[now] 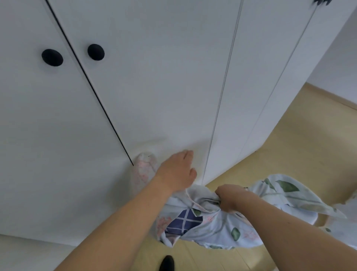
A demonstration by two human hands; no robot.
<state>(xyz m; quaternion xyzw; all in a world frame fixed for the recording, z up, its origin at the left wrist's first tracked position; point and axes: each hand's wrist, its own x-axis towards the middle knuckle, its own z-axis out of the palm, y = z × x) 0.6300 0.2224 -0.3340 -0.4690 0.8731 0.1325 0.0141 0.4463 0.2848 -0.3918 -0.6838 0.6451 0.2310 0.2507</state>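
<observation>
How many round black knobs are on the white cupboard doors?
2 in full view: the left knob beside the dark door gap, the right knob just across it. A dark shape at the top edge may be another, cut off.

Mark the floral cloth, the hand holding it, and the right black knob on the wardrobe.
floral cloth [218,229]: head view, pale blue fold below the hand.
right hand [230,198]: head view, back of the hand gripping the cloth.
right black knob [96,52]: head view, centre of the knob.
</observation>
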